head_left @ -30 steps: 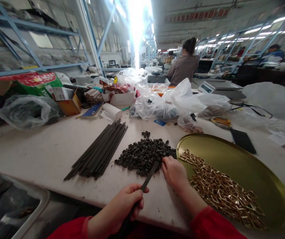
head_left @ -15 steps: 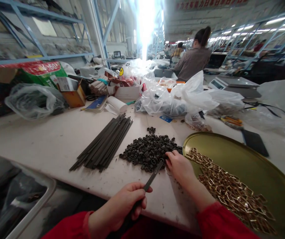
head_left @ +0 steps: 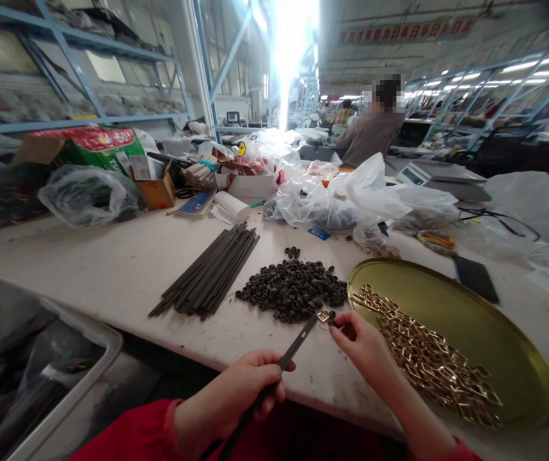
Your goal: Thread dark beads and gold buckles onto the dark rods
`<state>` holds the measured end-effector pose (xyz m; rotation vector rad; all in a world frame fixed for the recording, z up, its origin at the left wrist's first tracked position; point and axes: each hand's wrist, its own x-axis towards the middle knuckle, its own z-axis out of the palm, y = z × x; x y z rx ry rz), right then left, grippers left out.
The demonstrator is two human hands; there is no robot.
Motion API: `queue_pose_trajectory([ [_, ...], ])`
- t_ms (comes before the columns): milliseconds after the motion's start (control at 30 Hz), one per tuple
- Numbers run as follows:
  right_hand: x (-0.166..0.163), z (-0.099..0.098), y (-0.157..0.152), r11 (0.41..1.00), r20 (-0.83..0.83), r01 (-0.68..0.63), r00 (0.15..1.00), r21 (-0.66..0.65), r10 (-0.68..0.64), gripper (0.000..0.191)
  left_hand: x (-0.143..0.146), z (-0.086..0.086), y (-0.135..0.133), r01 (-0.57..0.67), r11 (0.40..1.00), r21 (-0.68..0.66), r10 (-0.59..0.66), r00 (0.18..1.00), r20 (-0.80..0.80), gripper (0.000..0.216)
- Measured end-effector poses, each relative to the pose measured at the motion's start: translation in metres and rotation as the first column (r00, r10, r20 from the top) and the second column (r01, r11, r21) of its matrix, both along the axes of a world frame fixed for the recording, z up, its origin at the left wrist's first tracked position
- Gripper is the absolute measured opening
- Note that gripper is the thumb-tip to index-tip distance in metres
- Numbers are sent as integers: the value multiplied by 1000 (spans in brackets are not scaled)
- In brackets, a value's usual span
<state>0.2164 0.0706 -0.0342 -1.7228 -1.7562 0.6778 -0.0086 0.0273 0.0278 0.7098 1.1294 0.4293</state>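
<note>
My left hand (head_left: pixel 258 378) is closed around a dark flat strap (head_left: pixel 296 349) with a slot near its far end. The strap points up and to the right. A gold buckle (head_left: pixel 323 315) shows at the tip of the strap; whether it is fastened there I cannot tell. Just right of it, my right hand (head_left: pixel 354 336) pinches a small dark loop (head_left: pixel 332 315) between thumb and fingertips. Behind both hands lies a heap of similar dark loops (head_left: pixel 294 288). A bundle of dark straps (head_left: pixel 207 272) lies to the left of the heap.
A gold oval tray (head_left: pixel 485 314) at the right bears many gold buckles (head_left: pixel 428 352). Clear plastic bags (head_left: pixel 332 198), a paper roll (head_left: pixel 230 207) and boxes (head_left: pixel 154 189) line the back of the table. A white-rimmed bin (head_left: pixel 111 349) stands lower left. One person (head_left: pixel 373 137) is farther back.
My right hand has drawn back from the heap, toward me and slightly right, with a small loop in its fingertips. The gold buckle now shows at the strap's tip. The view has shifted a little.
</note>
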Motion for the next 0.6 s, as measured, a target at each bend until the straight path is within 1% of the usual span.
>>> queue_pose_trajectory([
  [67, -3, -8, -16, 997, -252, 17, 967, -70, -34, 14, 2, 1, -4, 21, 1000, -2, -21, 1000, 11, 30],
  [100, -4, -11, -22, 996, -315, 29, 947, -86, -55, 16, 3, 1, -6, 26, 1000, 0, -26, 999, 22, 29],
  [200, -5, -17, -36, 992, -437, 47, 894, -121, -96, 21, 6, -2, -11, 35, 999, 1, -35, 998, 53, 28],
  [300, -6, -15, -44, 985, -584, 43, 800, -169, -135, 26, 7, -6, -14, 43, 999, -8, -43, 998, 49, 30],
  [367, -8, -12, -48, 973, -683, 69, 701, -219, -203, 30, 7, -9, -14, 59, 998, -2, -59, 998, 26, 31],
  [433, -11, -11, -52, 950, -768, 79, 570, -302, -291, 38, 7, -10, -14, 97, 994, 48, -96, 995, -29, 31],
  [500, -13, -10, -55, 921, -829, 49, 420, -386, -370, 42, 6, -10, -13, 151, 973, 175, -127, 982, -142, 30],
  [533, -14, -10, -56, 908, -847, 31, 348, -418, -402, 41, 6, -10, -13, 185, 949, 256, -134, 969, -205, 31],
  [600, -17, -9, -58, 887, -864, 13, 221, -461, -452, 36, 6, -10, -10, 259, 882, 395, -144, 944, -298, 31],
])
